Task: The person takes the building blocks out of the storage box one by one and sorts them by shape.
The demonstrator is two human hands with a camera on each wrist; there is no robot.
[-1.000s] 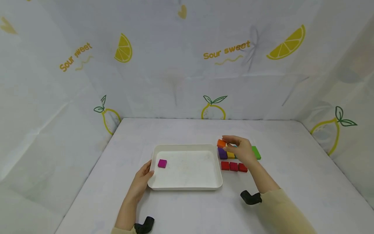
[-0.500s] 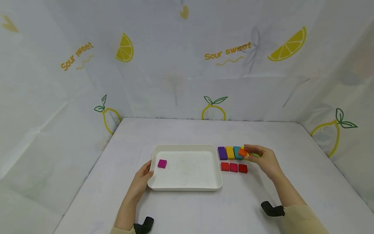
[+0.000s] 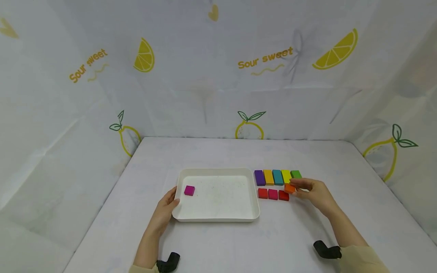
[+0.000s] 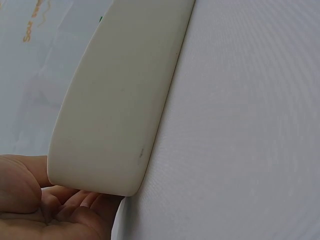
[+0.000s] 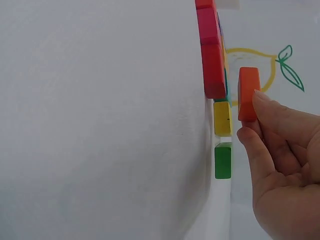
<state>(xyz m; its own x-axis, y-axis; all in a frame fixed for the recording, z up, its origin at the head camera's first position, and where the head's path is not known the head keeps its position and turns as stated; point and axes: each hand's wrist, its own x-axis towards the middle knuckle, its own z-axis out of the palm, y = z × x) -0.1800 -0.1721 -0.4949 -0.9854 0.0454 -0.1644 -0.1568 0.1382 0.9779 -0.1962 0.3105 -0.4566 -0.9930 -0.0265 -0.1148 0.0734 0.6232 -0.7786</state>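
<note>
My right hand [image 3: 312, 190] reaches in from the lower right of the head view, forearm angled up toward the frame's middle, and its fingers [image 5: 265, 107] pinch an orange block [image 3: 290, 188], held just above the bench [image 3: 222, 242] at the right end of the red and magenta row [image 3: 273, 194], below the yellow block [image 3: 286, 176] and green block [image 3: 295, 174]. My left hand [image 3: 166, 206] lies low at centre left, its fingers relaxed and straight against the near-left corner of the white tray [image 3: 218, 217], where a magenta block [image 3: 189, 190] sits.
</note>
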